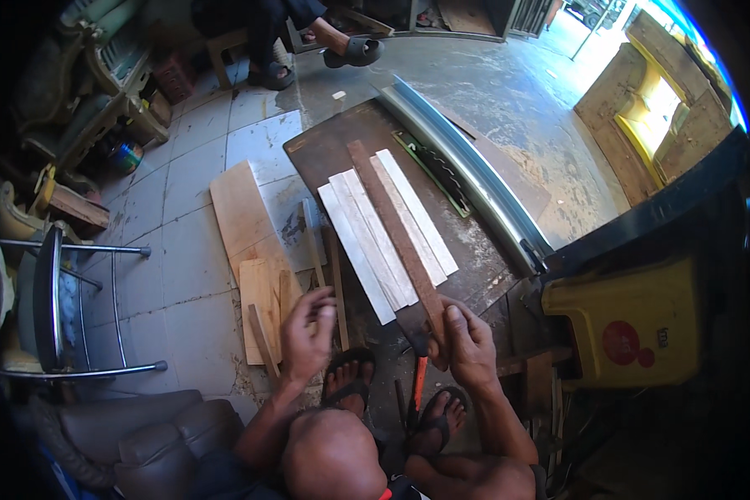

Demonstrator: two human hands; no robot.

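Gripping the dark wooden slat [396, 233] at its near end, right hand [468, 343] should hold it steady across the pale strips [383, 229]; left hand [307, 333] hovers loosely curled, holding nothing.

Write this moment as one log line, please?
right hand: grips near end of dark wooden strip | left hand: raised, empty | strip lies across pale slats on dark board

Bare forearms, no sleeves; dark strapped sandals [349, 372] on both feet.
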